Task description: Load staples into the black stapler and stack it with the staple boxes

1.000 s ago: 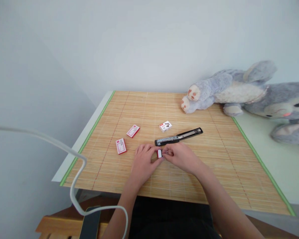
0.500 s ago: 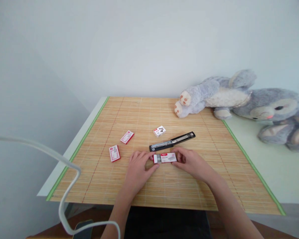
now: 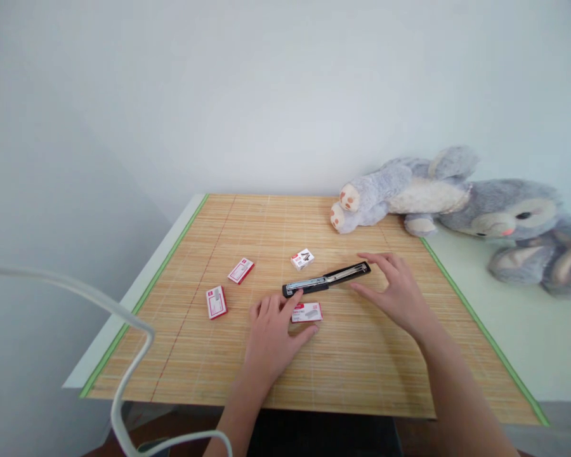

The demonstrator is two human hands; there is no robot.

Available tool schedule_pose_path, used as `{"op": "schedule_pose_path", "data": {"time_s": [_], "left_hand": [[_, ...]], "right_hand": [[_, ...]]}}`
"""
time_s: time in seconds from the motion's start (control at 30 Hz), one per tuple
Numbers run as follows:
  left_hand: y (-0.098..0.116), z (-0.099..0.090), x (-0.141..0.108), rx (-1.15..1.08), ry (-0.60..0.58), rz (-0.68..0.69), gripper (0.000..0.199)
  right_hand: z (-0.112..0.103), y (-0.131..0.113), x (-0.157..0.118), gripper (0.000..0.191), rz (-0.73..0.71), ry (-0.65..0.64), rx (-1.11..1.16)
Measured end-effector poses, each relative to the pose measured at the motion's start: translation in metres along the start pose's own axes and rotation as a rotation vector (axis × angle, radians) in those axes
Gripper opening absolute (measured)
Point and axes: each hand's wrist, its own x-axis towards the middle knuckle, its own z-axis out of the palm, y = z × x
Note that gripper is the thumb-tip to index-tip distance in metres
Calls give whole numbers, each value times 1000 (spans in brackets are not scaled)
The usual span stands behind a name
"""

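Note:
A long black stapler (image 3: 326, 279), unfolded with its metal rail showing, lies slantwise on the bamboo mat. My right hand (image 3: 400, 295) is at its right end, thumb and forefinger spread apart around that end with a gap. A white and red staple box (image 3: 307, 312) lies just in front of the stapler. Around this box's left end sits my left hand (image 3: 276, 333), which hides that end. Its forefinger is stretched out above the box, close to the stapler's left end, and its thumb lies below the box; both look apart from a grip.
A small white box (image 3: 302, 259) is behind the stapler. Two more red and white boxes, one farther back (image 3: 241, 270) and one nearer (image 3: 216, 302), lie to the left. A grey plush rabbit (image 3: 428, 193) lies along the back right. A white cable (image 3: 137, 330) crosses the lower left.
My right hand has let go of the staple box and moved up and right to the stapler's end. The box has shifted left, and my left hand's fingers have spread around it.

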Motion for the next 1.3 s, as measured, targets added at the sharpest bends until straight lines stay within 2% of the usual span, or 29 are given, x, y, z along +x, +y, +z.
{"op": "schedule_pose_path", "data": {"time_s": [0.03, 0.07, 0.13, 0.2, 0.3, 0.4, 0.5, 0.6, 0.73, 0.87, 0.97, 1.07, 1.13, 1.23, 1.3], "left_hand": [[2, 1, 1, 7, 11, -9, 68], [3, 2, 2, 11, 21, -21, 67], [5, 3, 3, 14, 31, -45, 65], [5, 4, 4, 12, 31, -61, 65], [5, 5, 4, 9, 29, -69, 64], [6, 5, 5, 19, 36, -76, 63], [7, 6, 4, 34, 42, -78, 64], [8, 6, 3, 45, 46, -78, 59], [9, 3, 1, 41, 42, -68, 45], [11, -2, -4, -18, 13, -43, 29], [11, -3, -5, -51, 61, -137, 19], [12, -1, -2, -52, 83, -239, 29], [13, 0, 1, -43, 46, -276, 43], [15, 2, 6, -106, -63, -239, 78], [15, 1, 8, -181, -136, -175, 85]], "right_hand": [[-4, 12, 5, 70, 2, -26, 10], [-6, 22, 9, 68, 27, -103, 60], [-8, 37, 16, 56, 102, -292, 205], [-9, 40, 22, 45, 148, -390, 343], [-9, 22, 31, 40, 73, -349, 496], [1, -14, 42, 34, -48, -338, 578], [24, -51, 52, 28, -130, -369, 540], [52, -72, 55, 23, -231, -405, 486], [74, -77, 51, 16, -239, -404, 414], [73, -68, 44, 14, -188, -364, 391], [71, -57, 34, 16, -105, -322, 371], [73, -48, 19, 21, 19, -288, 357], [75, -46, 7, 25, 114, -264, 374], [80, -49, -10, 33, 234, -209, 411], [83, -53, -18, 38, 286, -178, 439]]}}
